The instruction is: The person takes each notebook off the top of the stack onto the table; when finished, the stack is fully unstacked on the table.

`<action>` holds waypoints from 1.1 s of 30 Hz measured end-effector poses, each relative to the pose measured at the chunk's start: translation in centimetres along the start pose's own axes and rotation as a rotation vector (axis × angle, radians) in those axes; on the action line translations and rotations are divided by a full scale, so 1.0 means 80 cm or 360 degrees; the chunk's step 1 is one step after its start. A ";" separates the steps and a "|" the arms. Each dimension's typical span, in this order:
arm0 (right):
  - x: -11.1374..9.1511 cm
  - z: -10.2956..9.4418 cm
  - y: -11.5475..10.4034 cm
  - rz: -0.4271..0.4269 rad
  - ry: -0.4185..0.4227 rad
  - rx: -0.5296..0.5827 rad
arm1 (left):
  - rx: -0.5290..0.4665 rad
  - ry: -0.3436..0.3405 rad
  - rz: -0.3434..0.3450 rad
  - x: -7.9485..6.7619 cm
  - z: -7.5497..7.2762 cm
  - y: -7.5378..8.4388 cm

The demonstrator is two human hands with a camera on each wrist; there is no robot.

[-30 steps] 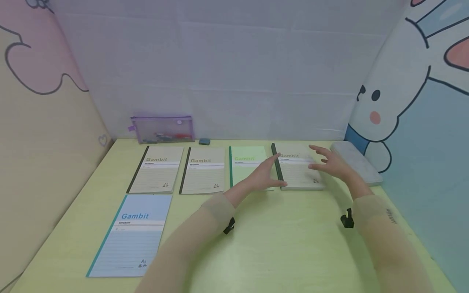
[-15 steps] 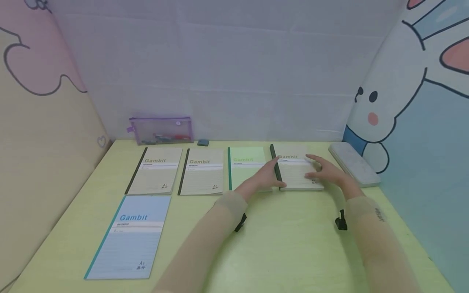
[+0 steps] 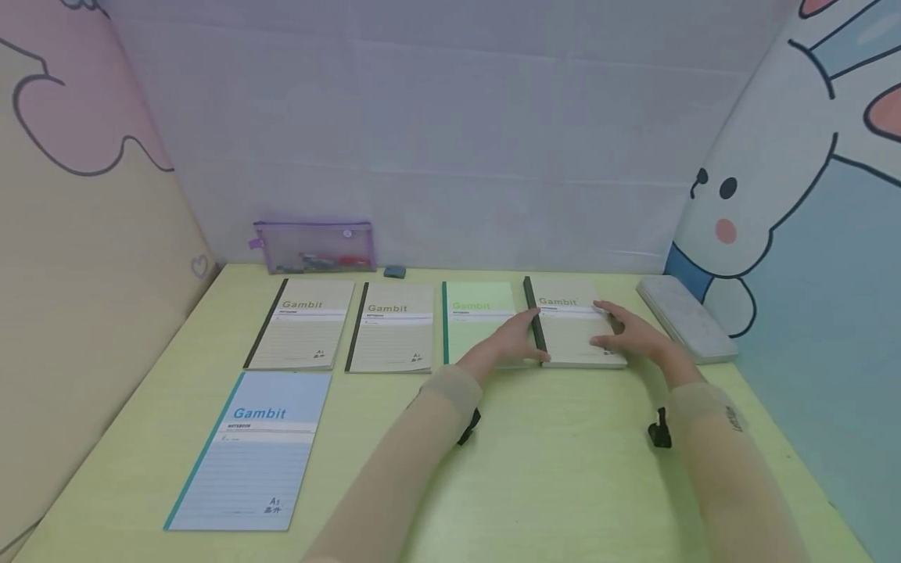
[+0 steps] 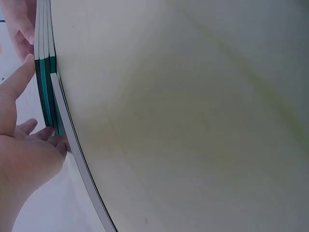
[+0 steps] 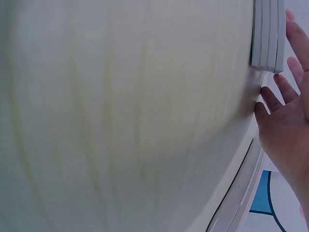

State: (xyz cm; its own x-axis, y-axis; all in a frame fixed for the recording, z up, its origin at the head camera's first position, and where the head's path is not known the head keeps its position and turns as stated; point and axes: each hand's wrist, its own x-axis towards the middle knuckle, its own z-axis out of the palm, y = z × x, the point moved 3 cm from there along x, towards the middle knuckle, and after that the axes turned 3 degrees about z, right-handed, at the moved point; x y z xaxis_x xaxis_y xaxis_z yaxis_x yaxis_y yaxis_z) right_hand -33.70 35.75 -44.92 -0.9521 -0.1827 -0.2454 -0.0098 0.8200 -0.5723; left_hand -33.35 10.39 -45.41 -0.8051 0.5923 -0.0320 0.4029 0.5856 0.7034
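A stack of several notebooks (image 3: 567, 332) lies at the right end of the back row, its top one white with a dark spine. My left hand (image 3: 508, 339) is at its spine side, extended thumb and fingers touching the edge and partly covering a green notebook (image 3: 479, 301). My right hand (image 3: 636, 335) is at the opposite edge, its thumb over the top cover's corner. In the left wrist view dark and green spines (image 4: 46, 96) show beside the left hand's fingertips. The right wrist view has the stack's page edges (image 5: 268, 36) close to the right hand's spread fingers.
Two white notebooks, a left one (image 3: 301, 324) and a middle one (image 3: 390, 328), lie in the same row. A blue notebook (image 3: 249, 453) lies in front. Behind are a purple mesh pencil case (image 3: 315, 247) and a small eraser-like block (image 3: 395, 272). A pale flat case (image 3: 686, 317) lies right.
Over the last second my right hand has come down and in to the stack's right edge. My left hand has settled closer along the spine. The notebooks stay where they were.
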 end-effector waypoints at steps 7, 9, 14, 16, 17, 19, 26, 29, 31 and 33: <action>-0.001 0.001 0.001 -0.0027 0.0013 0.0002 | -0.0011 0.0004 0.0002 -0.003 -0.002 0.001; -0.002 0.001 0.002 -0.0044 0.0023 0.0005 | -0.0030 0.0013 0.0007 -0.004 -0.003 0.001; -0.003 0.000 0.000 -0.0123 0.0033 0.0029 | -0.0161 0.0082 0.0009 -0.008 -0.009 0.001; -0.003 0.000 0.000 -0.0145 0.0034 0.0033 | -0.0253 0.0117 0.0007 -0.009 -0.011 0.000; -0.003 0.000 0.000 -0.0151 0.0036 0.0032 | -0.0305 0.0128 0.0003 -0.009 -0.012 0.000; -0.003 0.000 -0.001 -0.0156 0.0042 0.0021 | -0.0410 0.0158 -0.0004 -0.009 -0.012 0.000; -0.002 0.004 0.002 -0.0145 0.0041 -0.0006 | -0.0509 0.0238 -0.0040 -0.006 -0.008 0.006; -0.003 0.006 0.003 -0.0142 0.0036 -0.0009 | -0.0414 0.0211 -0.0083 -0.005 -0.006 0.008; -0.003 0.006 0.003 -0.0146 0.0037 -0.0014 | -0.0373 0.0184 -0.0102 -0.005 -0.005 0.008; -0.003 0.007 0.004 -0.0151 0.0035 -0.0013 | -0.0327 0.0167 -0.0093 -0.005 -0.003 0.009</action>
State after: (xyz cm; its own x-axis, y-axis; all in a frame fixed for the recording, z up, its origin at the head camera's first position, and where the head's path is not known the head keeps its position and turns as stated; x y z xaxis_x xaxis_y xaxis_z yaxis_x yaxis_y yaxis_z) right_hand -33.30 35.77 -45.44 -0.9532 -0.2480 -0.1728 -0.1029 0.8038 -0.5859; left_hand -32.89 10.43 -44.74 -0.8697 0.4934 -0.0105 0.2656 0.4861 0.8326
